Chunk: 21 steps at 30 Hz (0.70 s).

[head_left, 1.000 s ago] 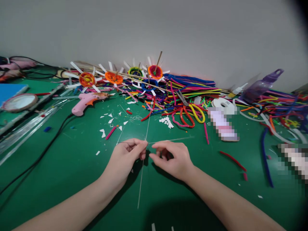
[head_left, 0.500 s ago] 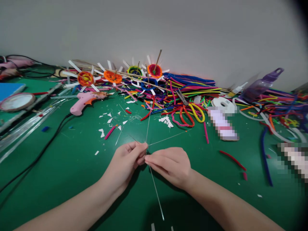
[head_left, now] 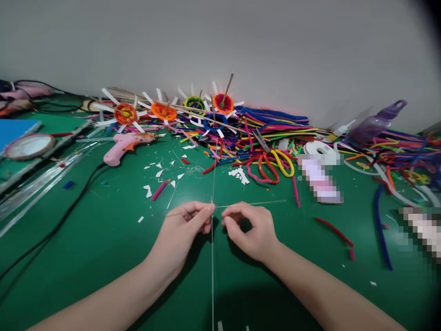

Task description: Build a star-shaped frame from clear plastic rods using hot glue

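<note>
My left hand [head_left: 191, 223] pinches thin pale sticks or wires [head_left: 212, 276] where they cross, between thumb and forefinger. One length runs straight down toward me, one points away toward the back, and another reaches out to the right. A faint one seems to pass left behind the fingers. Whether they are wire or wood I cannot tell. Just to the right, my right hand [head_left: 253, 227] is curled with a gap between thumb and fingers, close to the right-pointing length. Nothing shows in its grasp.
A pink glue gun [head_left: 124, 145] with a black cord lies left. Behind are several fuzzy bowl shapes [head_left: 163, 111] with white strips and a heap of pipe cleaners [head_left: 275, 117]. Scissors [head_left: 275, 161], a ribbon roll [head_left: 322, 151], a purple bottle [head_left: 374, 122] and paper scraps [head_left: 238, 174] lie around.
My right hand has let go of the strand below the crossing, and its fingers have parted. The crossed lengths have turned, so the near one now points straight down.
</note>
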{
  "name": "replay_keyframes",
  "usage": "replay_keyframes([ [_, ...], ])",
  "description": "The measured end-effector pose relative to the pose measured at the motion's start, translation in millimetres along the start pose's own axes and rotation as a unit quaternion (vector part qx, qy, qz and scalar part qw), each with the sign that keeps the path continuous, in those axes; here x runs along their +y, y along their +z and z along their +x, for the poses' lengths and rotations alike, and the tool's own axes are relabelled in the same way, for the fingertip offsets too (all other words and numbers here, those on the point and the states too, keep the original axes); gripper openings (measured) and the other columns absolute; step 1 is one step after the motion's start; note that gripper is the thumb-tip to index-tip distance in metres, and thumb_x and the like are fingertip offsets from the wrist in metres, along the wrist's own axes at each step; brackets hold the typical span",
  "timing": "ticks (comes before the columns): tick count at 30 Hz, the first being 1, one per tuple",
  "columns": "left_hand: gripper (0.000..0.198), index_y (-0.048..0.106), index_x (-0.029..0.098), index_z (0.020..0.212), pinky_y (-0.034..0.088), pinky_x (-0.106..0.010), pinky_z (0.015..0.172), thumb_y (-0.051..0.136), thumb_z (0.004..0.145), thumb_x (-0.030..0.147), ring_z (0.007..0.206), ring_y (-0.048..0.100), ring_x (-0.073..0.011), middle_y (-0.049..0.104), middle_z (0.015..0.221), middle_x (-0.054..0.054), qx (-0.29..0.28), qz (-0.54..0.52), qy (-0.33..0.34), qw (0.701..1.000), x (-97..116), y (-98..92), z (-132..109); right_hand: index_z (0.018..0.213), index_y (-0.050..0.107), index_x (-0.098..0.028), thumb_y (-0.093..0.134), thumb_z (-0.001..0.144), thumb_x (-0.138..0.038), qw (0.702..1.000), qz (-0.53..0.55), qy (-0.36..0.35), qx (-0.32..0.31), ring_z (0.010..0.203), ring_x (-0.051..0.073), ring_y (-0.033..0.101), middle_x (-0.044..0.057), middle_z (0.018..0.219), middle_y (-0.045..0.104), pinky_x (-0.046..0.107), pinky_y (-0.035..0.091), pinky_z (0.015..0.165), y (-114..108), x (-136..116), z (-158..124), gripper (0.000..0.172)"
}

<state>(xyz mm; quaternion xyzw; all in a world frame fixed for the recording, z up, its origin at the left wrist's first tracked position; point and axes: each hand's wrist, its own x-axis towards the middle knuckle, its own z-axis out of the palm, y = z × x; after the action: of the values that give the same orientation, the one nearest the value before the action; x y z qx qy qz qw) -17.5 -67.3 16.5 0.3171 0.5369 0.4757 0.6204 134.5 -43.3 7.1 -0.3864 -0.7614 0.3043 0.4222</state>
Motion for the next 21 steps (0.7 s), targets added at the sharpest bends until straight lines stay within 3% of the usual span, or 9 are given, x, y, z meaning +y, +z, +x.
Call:
replay_keyframes([
  [3,0.024,0.063,0.014,0.069,0.037,-0.017,0.052,0.068,0.073,0.037,0.053,0.047,-0.0054,0.056,0.055,0.003,-0.004,0.036,-0.005,0.999,-0.1,2.5,-1.0,0.082,0.062,-0.017,0.062,0.078,-0.028,0.994,0.050,0.099,-0.023,0.049,0.008,0.059,0.001,0.069,0.067,0.018,0.048,0.047,-0.3,1.9,1.7,0.012],
  [12,0.030,0.065,0.017,0.102,0.047,-0.020,0.061,0.064,0.077,0.032,0.063,0.058,-0.0089,0.067,0.071,0.001,-0.072,0.160,0.006,0.984,0.9,-0.9,-0.9,0.070,0.062,-0.018,0.058,0.082,-0.031,0.986,0.053,0.156,0.005,0.047,0.009,0.057,0.000,0.062,0.063,0.020,0.045,0.047,-5.2,6.0,7.2,0.017],
  [16,0.020,0.064,0.020,0.092,0.048,-0.021,0.060,0.064,0.076,0.033,0.064,0.060,-0.0098,0.066,0.073,0.002,-0.024,0.234,0.109,0.966,-1.5,-6.8,-0.1,0.071,0.059,-0.018,0.060,0.081,-0.033,0.973,0.107,0.204,0.004,0.042,0.009,0.056,-0.002,0.056,0.060,0.020,0.045,0.043,-5.3,6.4,8.0,0.018],
  [18,0.014,0.065,0.022,0.087,0.048,-0.020,0.061,0.065,0.076,0.029,0.066,0.060,-0.0089,0.066,0.077,0.003,-0.005,0.295,0.195,0.936,-1.2,-9.2,-0.5,0.071,0.059,-0.017,0.061,0.080,-0.033,0.967,0.128,0.218,0.005,0.041,0.009,0.056,-0.002,0.055,0.059,0.020,0.044,0.042,-4.9,6.6,7.9,0.018],
  [21,0.008,0.068,0.025,0.084,0.048,-0.017,0.068,0.063,0.078,0.022,0.074,0.062,-0.0075,0.068,0.085,0.004,-0.020,0.361,0.304,0.881,1.1,-11.4,-1.1,0.071,0.058,-0.017,0.062,0.079,-0.034,0.952,0.173,0.251,-0.012,0.041,0.009,0.056,-0.002,0.055,0.058,0.019,0.043,0.041,-4.3,8.4,8.6,0.020],
])
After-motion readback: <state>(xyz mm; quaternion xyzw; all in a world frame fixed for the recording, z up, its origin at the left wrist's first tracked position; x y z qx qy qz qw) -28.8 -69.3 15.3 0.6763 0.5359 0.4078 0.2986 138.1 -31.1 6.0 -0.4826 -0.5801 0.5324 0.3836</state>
